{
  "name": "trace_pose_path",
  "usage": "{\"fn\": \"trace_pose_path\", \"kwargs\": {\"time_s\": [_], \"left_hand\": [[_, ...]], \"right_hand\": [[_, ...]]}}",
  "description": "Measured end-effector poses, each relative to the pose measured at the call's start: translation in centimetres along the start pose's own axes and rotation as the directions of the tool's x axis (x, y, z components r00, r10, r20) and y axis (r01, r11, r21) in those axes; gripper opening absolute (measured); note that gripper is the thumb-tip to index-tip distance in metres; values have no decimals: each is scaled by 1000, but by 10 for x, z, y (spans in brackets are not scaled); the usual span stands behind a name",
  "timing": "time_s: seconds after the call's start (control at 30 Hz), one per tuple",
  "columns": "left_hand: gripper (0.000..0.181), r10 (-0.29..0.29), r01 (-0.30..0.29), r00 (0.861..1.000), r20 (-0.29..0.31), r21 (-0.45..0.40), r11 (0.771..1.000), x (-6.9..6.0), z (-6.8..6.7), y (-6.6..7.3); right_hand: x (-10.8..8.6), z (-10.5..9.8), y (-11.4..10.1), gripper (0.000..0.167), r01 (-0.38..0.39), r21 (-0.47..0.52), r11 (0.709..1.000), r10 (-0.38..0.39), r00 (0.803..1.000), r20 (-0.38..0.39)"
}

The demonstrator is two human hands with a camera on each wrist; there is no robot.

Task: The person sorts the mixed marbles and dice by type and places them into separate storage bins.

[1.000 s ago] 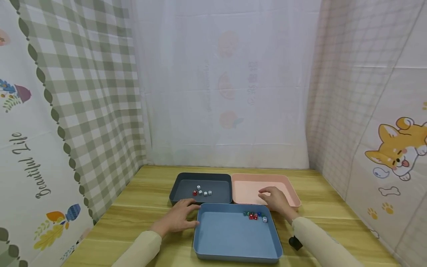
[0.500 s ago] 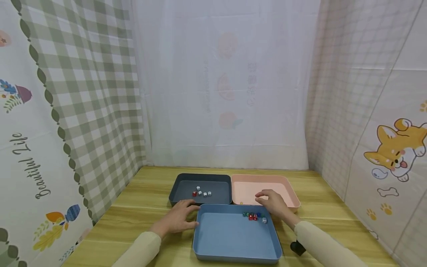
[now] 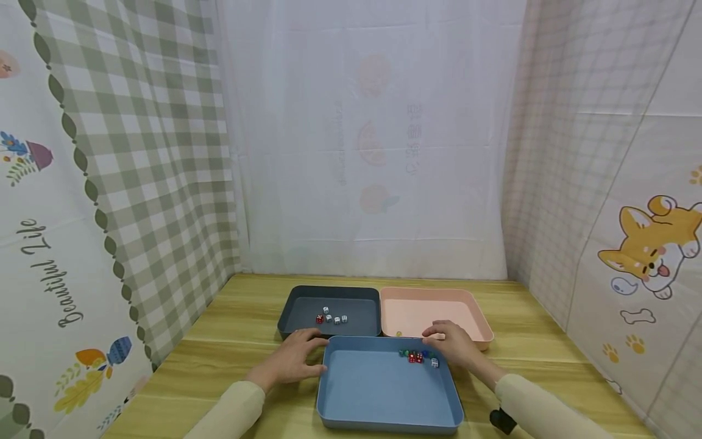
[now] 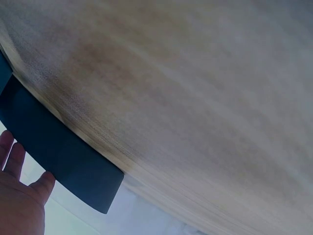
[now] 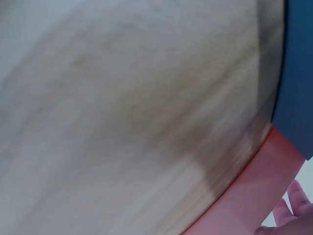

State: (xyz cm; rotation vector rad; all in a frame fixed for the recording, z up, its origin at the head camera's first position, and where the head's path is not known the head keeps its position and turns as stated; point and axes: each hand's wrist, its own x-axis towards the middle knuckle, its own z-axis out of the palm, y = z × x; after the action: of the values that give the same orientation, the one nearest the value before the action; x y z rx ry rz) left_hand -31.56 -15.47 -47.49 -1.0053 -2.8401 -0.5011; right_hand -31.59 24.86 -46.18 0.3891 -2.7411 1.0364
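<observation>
Blue tray [image 3: 373, 390] sits nearest the person on the counter [image 3: 219, 329]; dark tray [image 3: 304, 305] behind it on the left, pink tray [image 3: 422, 305] behind it on the right. Dice of interest: mixed cluster in the blue tray's far right corner: green dice [image 3: 403, 353] (count unclear), 2 red dice [image 3: 412, 358], 1 blue die [image 3: 425, 353], 1 white die [image 3: 435, 363].

Key relation: cluster lies just to the person's side of the right grip [image 3: 452, 344] fingertips and a little left of its palm. Right is clearly the nearer; left grip [image 3: 293, 360] is well apart, across the tray's width. Dice are cubes, no long axis; cluster itself strings out left to right along the far wall. A pick here looks like a short reach down and toward the person, rim in between.

Right grip: fingers loosely bent, thumb apart, no die seen in it; over the blue/pink border, rim contact can't tell. Left grip: spread, thumb at the blue tray's left rim, nothing held.

Others: 1 yellow die [image 3: 399, 333] in pink tray, near wall, left of right grip; 1 red die [image 3: 320, 319] and 4 white dice [image 3: 337, 320] in dark tray.
</observation>
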Motion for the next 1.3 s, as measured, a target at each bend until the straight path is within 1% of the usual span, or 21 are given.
{"fn": "trace_pose_path", "kwargs": {"time_s": [0.07, 0.13, 0.23, 0.37, 0.5, 0.6, 0.7, 0.93, 1.07, 1.3], "left_hand": [[57, 0, 0, 1000, 1, -1, 1000, 0, 0, 0], [57, 1, -1, 1000, 1, -3, 1000, 0, -1, 0], [57, 1, -1, 1000, 2, -5, 1000, 0, -1, 0], [58, -3, 4, 1000, 4, -6, 1000, 0, -1, 0], [59, -6, 6, 1000, 7, -5, 1000, 0, 0, 0], [59, -2, 2, 1000, 7, -5, 1000, 0, 0, -1], [59, 3, -3, 1000, 7, -6, 1000, 0, 0, -2], [58, 0, 0, 1000, 6, -7, 1000, 0, -1, 0], [57, 2, -2, 1000, 4, -7, 1000, 0, 0, -1], [58, 0, 0, 1000, 9, -7, 1000, 0, -1, 0]], "right_hand": [[-2, 0, 1, 6, 4, 18, 1000, -4, 1000, 4], [-4, 1, 2, 5, 5, 15, 1000, -5, 1000, 4], [-7, 2, 3, 5, 17, -67, 998, -18, 1000, -8], [-10, 5, 5, 6, 37, -197, 980, -42, 999, -23], [-12, 9, 7, 7, 38, -261, 965, -43, 999, -13], [-14, 12, 7, 7, 41, -291, 956, -45, 999, -8], [-14, 12, 5, 6, 43, -308, 951, -45, 999, -3], [-12, 12, 2, 5, 42, -312, 949, -42, 999, 7], [-8, 13, -1, 7, 29, -321, 947, -26, 1000, 13], [-5, 15, -7, 11, 36, -347, 937, -25, 999, 36]]}}
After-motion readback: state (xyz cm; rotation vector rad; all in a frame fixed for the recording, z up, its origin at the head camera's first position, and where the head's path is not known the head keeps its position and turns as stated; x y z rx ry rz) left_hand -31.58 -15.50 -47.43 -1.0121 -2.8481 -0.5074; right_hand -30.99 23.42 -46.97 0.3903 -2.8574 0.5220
